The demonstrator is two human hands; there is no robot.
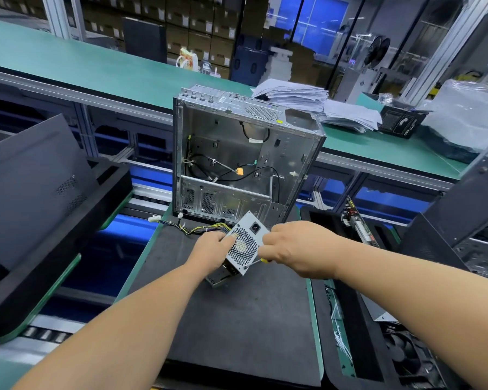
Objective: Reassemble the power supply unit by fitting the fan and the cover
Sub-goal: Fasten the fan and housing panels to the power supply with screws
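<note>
A silver power supply unit (244, 243) stands tilted on the black foam mat (237, 319), its perforated fan grille and black socket facing me. My left hand (210, 250) grips its left edge, thumb on the grille. My right hand (290, 249) is curled round a screwdriver (256, 262) with a yellow handle. The screwdriver's metal shaft points down-left to the unit's lower right corner. A bundle of yellow and black wires (203, 228) runs from the unit to the left, ending in a white plug (155, 218).
An open metal computer case (237, 153) stands upright just behind the unit. A dark side panel (31, 187) leans in a foam tray at left. At right lie a circuit board (358, 223), a black fan (406, 356) and dark panels. Paper stacks (316, 99) sit on the green bench.
</note>
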